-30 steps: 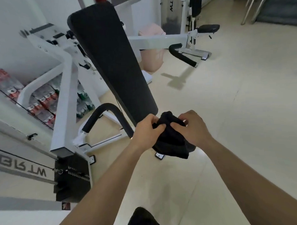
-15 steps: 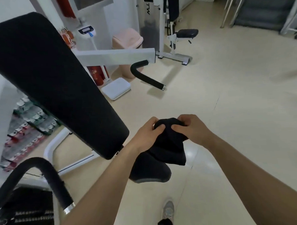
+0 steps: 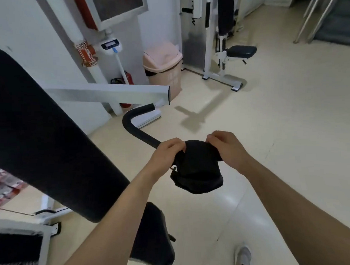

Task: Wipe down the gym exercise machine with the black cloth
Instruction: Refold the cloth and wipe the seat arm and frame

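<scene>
The black cloth (image 3: 197, 167) hangs bunched in front of me, above the floor. My left hand (image 3: 167, 154) pinches its upper left edge and my right hand (image 3: 226, 148) pinches its upper right edge. The exercise machine fills the left: a long black padded backrest (image 3: 41, 141) slanting down towards me, a black seat pad (image 3: 154, 238) below my left forearm, a white arm (image 3: 109, 94) and a curved black handle (image 3: 138, 131) that ends behind my left hand. Neither hand touches the machine.
A pink bin (image 3: 164, 67) stands by the wall behind the white arm. A second white machine with a black seat (image 3: 240, 50) is at the back. A weighing scale (image 3: 112, 47) and a fire extinguisher (image 3: 127, 77) stand by the wall. Cream floor (image 3: 289, 128) spreads to the right.
My view has swung to the right and closer to the machine, so the backrest now fills the left. Both hands kept hold of the cloth and moved slightly apart along its top edge.
</scene>
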The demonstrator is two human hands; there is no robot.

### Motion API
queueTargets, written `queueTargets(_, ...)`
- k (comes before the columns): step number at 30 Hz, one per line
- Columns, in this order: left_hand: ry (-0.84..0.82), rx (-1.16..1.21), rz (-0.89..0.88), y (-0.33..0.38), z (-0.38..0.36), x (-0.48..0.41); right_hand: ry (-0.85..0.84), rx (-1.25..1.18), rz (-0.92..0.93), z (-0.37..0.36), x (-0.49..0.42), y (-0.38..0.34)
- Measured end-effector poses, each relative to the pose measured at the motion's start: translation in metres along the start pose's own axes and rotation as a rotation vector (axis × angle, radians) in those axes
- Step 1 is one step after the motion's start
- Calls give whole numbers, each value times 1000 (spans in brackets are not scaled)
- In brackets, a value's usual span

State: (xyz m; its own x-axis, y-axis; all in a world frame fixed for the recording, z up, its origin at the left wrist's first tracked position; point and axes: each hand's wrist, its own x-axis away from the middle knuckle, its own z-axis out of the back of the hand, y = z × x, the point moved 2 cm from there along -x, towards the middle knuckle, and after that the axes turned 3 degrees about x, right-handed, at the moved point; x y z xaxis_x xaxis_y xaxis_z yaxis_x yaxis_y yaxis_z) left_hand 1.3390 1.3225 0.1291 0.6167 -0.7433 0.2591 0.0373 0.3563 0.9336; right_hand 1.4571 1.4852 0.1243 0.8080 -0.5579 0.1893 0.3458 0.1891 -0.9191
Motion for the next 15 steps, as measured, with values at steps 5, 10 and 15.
queueTargets(5, 219, -23, 44, 25, -33, -52, -153, 69, 121, 58, -77, 1)
queueTargets(10, 357, -52, 89, 51, -53, -94, -340, 227, 227, 95, -149, -14)
queueTargets(15, 455, 4, 109, 61, -44, -141, -450, 299, 255, 93, -225, -23)
